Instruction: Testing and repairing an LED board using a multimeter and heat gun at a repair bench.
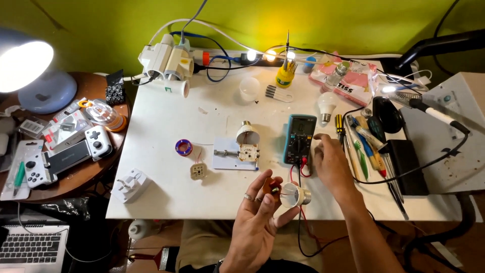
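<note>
Left hand (pixel 260 212) half-open, fingertips pinching bulb base (pixel 294 195) above table (pixel 166 187) front edge. Looks light, rigid plastic shell, thin wires fragile; grip the rim or metal screw cap. Right hand (pixel 331 162) loosely open, empty, resting just beside multimeter (pixel 299 139).

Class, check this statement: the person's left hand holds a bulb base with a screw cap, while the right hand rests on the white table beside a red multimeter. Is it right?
Not quite. The head view shows the multimeter is teal-blue, not red. The rest stands: the left hand holds the bulb base with its screw cap, and the right hand rests on the white table beside the meter.
</note>
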